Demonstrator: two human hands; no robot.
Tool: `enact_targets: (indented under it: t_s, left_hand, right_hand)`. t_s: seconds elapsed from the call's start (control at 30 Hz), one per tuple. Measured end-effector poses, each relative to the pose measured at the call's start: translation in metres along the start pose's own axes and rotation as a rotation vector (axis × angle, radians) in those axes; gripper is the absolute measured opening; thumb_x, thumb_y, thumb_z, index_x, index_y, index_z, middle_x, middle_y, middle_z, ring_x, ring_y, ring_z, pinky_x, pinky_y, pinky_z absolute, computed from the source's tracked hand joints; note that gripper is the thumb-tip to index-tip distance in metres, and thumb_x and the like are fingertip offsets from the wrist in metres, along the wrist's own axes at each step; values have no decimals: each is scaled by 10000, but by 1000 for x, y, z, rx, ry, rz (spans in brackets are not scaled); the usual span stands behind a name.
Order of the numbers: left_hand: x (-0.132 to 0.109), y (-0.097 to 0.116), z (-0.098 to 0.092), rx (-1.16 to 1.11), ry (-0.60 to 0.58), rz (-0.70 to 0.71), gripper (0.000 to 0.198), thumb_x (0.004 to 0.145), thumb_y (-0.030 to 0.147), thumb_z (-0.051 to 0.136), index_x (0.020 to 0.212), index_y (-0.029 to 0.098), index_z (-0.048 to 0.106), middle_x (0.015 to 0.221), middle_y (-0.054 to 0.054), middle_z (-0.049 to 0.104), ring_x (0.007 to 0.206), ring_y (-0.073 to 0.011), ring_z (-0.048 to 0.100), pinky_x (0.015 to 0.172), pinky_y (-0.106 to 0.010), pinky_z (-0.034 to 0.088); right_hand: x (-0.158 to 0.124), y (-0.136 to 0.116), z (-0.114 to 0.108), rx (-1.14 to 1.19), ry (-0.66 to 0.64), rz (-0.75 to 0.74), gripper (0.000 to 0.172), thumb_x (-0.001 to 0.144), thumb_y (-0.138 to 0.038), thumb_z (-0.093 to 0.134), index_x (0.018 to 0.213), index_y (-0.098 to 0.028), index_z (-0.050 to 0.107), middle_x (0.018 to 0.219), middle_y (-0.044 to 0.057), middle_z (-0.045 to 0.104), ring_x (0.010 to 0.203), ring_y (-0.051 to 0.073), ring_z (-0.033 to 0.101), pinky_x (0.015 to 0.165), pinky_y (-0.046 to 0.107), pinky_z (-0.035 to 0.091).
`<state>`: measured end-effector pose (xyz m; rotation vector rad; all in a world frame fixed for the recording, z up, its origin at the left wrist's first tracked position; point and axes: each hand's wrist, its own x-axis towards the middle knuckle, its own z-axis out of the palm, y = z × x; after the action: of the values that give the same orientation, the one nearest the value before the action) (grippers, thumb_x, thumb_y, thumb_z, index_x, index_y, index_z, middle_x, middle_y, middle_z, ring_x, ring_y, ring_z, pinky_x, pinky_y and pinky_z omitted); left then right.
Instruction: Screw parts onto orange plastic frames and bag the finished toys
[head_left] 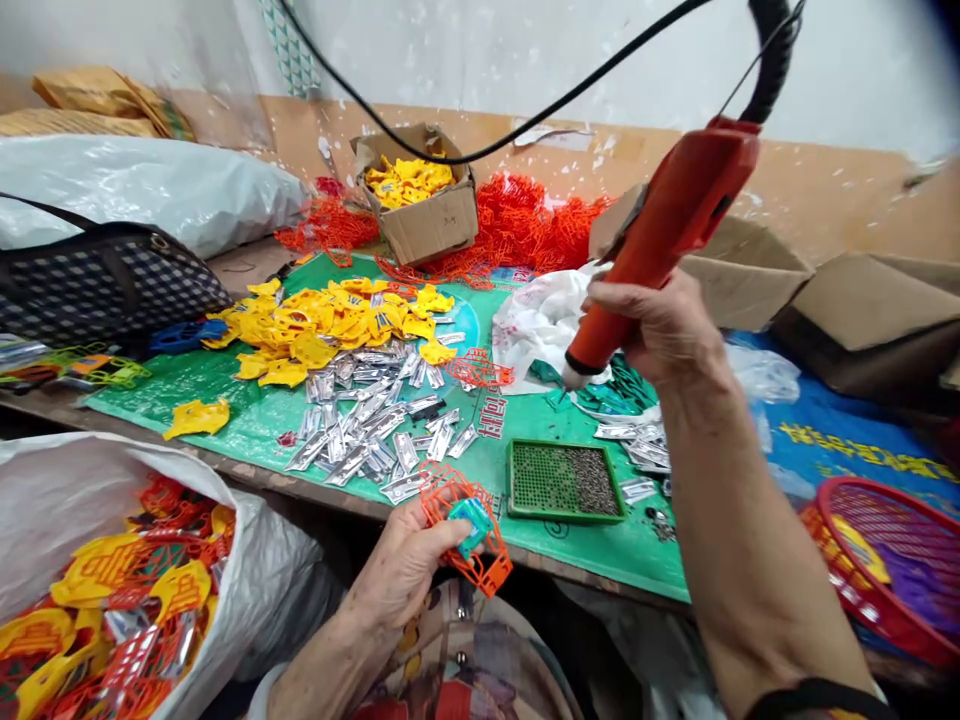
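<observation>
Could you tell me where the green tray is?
Head view: the green tray lies at the mat's near edge, right of the silver pieces.

On my monitor, a green mat (225, 395) bears yellow plastic pieces (330, 325) heaped at ten o'clock, silver metal strips (367, 430) spread at their six o'clock, and a green screw tray (536, 480) at five o'clock. A cardboard box (435, 225) of yellow parts stands at twelve; a red basket (922, 570) sits at four.
</observation>
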<state>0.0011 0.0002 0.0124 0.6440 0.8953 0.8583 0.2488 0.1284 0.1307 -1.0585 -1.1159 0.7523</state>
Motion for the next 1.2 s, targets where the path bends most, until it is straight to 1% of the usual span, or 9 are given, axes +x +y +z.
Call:
enact_targets:
  t_s: [0.07,0.13,0.2,0.3,0.4,0.57,0.9,1.03,1.2]
  left_hand:
    - [-1,1,-1,1,-35,-45,245,670,183,753,912,147,747,776,-38,723,651,-138,632,670,-244,507]
    - [-3,1,-1,2,-56,-79,277,675,194,755,949,156,752,835,-56,743,718,-169,662,711,-266,517]
    - [-4,1,-1,3,-59,-100,306,664,201,766,967,160,756,866,-63,752,757,-185,670,739,-277,518]
    - [-5,-1,0,8,-81,-115,315,659,203,767,971,161,758,875,-66,751,769,-188,665,742,-275,514]
    - [-3,-7,2,9,-110,-106,273,674,204,743,941,151,756,864,-67,739,773,-186,652,752,-277,508]
    - [-1,-16,4,12,-123,-98,223,697,165,704,915,143,743,855,-57,724,751,-156,627,732,-244,491]
    - [0,-22,7,46,-135,-56,208,735,142,674,934,140,733,876,-55,721,761,-146,622,736,-235,484]
    - [1,-23,8,21,-140,-74,229,729,151,682,953,137,728,887,-59,723,778,-160,628,759,-258,491]
    - [3,-26,6,46,-140,-60,190,737,144,668,921,136,714,837,-39,696,751,-151,603,730,-254,474]
  right_hand:
    - [-18,4,5,26,-68,4,425,515,-186,804,898,-160,622,751,-50,627,669,116,612,627,302,527]
    - [-41,12,8,9,-103,6,462,528,-195,799,953,-182,619,765,-38,632,681,132,610,626,313,535]
    - [-64,24,9,-22,-138,52,380,600,-213,767,950,-184,621,703,-39,621,605,126,581,594,314,522]
    - [-92,40,8,-96,-98,96,158,653,-235,730,754,-176,624,667,-20,602,557,125,557,548,309,506]
    - [-108,49,6,-101,-31,102,138,682,-266,712,663,-182,604,660,-14,584,545,126,552,541,315,509]
    - [-117,52,3,-33,45,84,153,649,-250,739,715,-182,619,645,-21,597,546,136,566,564,330,509]
    - [-122,54,5,14,88,102,125,626,-222,731,612,-176,615,611,-14,596,525,133,552,554,330,490]
    - [-121,54,6,24,94,110,122,619,-213,736,604,-175,621,609,-10,601,519,134,549,537,326,481]
    - [-124,55,6,50,100,82,114,613,-182,743,612,-171,630,611,-8,613,524,138,556,536,321,478]
